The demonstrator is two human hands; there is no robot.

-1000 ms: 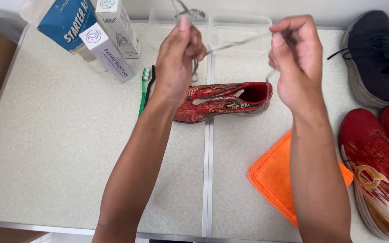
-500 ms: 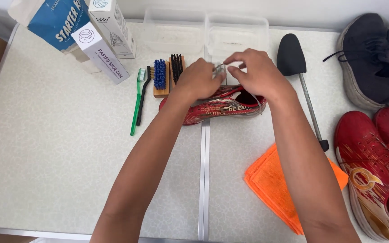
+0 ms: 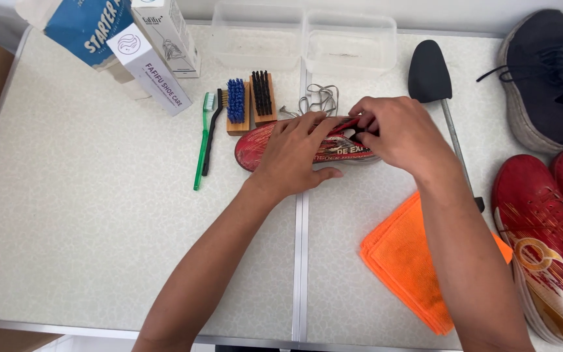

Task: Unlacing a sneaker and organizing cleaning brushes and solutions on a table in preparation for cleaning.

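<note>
Head view: a red shoe (image 3: 275, 145) lies on its side near the middle of the pale speckled surface (image 3: 99, 228). The left hand (image 3: 294, 156) lies flat over the shoe's midsection, fingers spread wide, thumb against its lower edge. The right hand (image 3: 399, 133) is at the shoe's opening, its fingers pinched narrow there; what they grip is hidden. A loose grey lace (image 3: 317, 99) lies just behind the shoe. Two wooden brushes (image 3: 249, 101) and a green toothbrush (image 3: 202, 140) lie to the left, an orange cloth (image 3: 412, 261) near the right forearm.
</note>
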